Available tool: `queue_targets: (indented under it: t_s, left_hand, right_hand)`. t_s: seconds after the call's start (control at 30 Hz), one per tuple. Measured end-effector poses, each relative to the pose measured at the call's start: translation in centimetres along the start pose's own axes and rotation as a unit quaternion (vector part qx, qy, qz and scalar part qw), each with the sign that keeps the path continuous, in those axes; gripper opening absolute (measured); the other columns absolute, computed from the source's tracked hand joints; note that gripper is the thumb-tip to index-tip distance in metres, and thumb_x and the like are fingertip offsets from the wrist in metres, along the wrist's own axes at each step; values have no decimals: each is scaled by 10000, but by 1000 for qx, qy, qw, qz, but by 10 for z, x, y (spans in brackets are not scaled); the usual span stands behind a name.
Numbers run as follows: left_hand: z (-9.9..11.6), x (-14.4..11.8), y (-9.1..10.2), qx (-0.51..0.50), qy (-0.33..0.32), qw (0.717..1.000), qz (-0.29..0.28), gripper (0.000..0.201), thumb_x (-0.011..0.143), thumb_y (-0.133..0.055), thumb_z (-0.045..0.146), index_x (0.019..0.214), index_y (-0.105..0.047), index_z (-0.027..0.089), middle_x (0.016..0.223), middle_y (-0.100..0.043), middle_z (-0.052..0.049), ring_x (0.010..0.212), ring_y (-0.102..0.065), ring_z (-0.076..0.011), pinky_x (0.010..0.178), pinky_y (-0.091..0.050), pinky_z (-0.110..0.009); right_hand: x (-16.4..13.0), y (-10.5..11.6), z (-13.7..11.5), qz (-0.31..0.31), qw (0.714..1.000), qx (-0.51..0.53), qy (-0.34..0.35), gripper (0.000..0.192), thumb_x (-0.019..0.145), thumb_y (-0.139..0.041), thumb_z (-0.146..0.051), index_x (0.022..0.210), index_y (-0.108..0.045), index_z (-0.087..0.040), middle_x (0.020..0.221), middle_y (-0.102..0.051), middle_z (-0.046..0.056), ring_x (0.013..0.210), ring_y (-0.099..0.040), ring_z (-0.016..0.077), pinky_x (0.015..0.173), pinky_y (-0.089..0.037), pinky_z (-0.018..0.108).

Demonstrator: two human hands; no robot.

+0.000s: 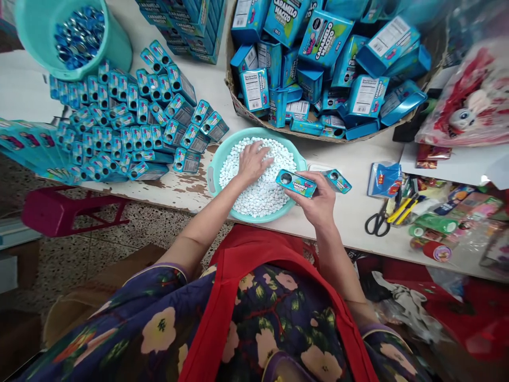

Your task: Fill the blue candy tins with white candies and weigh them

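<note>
White chipped table (pixel 358 159), speckled floor beside it. Your left hand (pixel 252 162) spreads in teal basin (pixel 217 159) candies (pixel 266 191); right hand (pixel 320 201) pinches small box (pixel 296 183) beside basin.

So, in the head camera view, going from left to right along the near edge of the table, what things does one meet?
Pile of small blue boxes → teal basin of white candies with the left hand in it → right hand holding a small blue box → scissors → tape rolls.

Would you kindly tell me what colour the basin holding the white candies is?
The basin is turquoise, seen in the head view.
</note>
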State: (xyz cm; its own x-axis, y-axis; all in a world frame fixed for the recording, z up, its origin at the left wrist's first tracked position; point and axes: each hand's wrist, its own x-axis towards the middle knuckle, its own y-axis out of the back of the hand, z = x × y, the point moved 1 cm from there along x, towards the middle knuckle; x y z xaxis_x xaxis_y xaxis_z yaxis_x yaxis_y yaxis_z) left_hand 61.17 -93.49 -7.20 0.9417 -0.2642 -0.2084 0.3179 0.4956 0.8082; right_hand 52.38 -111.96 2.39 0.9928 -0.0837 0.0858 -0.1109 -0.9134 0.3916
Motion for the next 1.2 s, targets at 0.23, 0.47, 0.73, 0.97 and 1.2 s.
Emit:
queue_targets:
  t_s: [0.23, 0.47, 0.73, 0.97, 1.2]
  left_hand:
    - [15, -14, -20, 2, 39, 996, -76, 435, 931, -459, 545, 1153, -638, 216, 1202, -629, -123, 1079, -613, -305, 880, -464, -403]
    - [5, -19, -11, -450, 137, 881, 56, 307, 785, -673, 464, 691, -570, 190, 644, -575, 5, 614, -553, -139, 638, -459, -284]
    - [67, -47, 58, -748, 106, 650, 86, 296, 775, -701, 447, 823, -532, 208, 650, -556, 24, 489, -510, -85, 448, -395, -218]
    - [62, -44, 54, -663, 82, 727, 155, 325, 861, -590, 549, 955, -524, 245, 738, -616, 13, 772, -692, -159, 661, -545, -281]
    - [68, -40, 57, -621, 79, 761, 171, 422, 941, -432, 617, 968, -596, 229, 666, -621, 10, 656, -670, -136, 572, -528, -251]
  right_hand:
    - [-3, -4, 8, 9, 999, -46, -24, 336, 731, -806, -350, 1032, -689, -257, 999, -693, 28, 951, -650, 215, 847, -527, 383]
    - [-3, -3, -3, -2, 994, -101, -32, 317, 737, -786, -336, 1026, -681, -258, 969, -684, 21, 921, -646, 219, 819, -524, 376]
    - [-5, -29, -17, -67, 990, -125, -10, 291, 756, -766, -317, 1021, -667, -248, 985, -693, 41, 957, -657, 245, 829, -520, 383]
    - [-1, -35, -20, -56, 990, -126, -12, 291, 738, -775, -293, 1009, -672, -261, 979, -691, 28, 955, -652, 239, 816, -519, 366]
    - [0, -35, -13, -52, 996, -75, -25, 290, 735, -784, -311, 1002, -681, -263, 980, -696, 23, 952, -656, 228, 841, -521, 369]
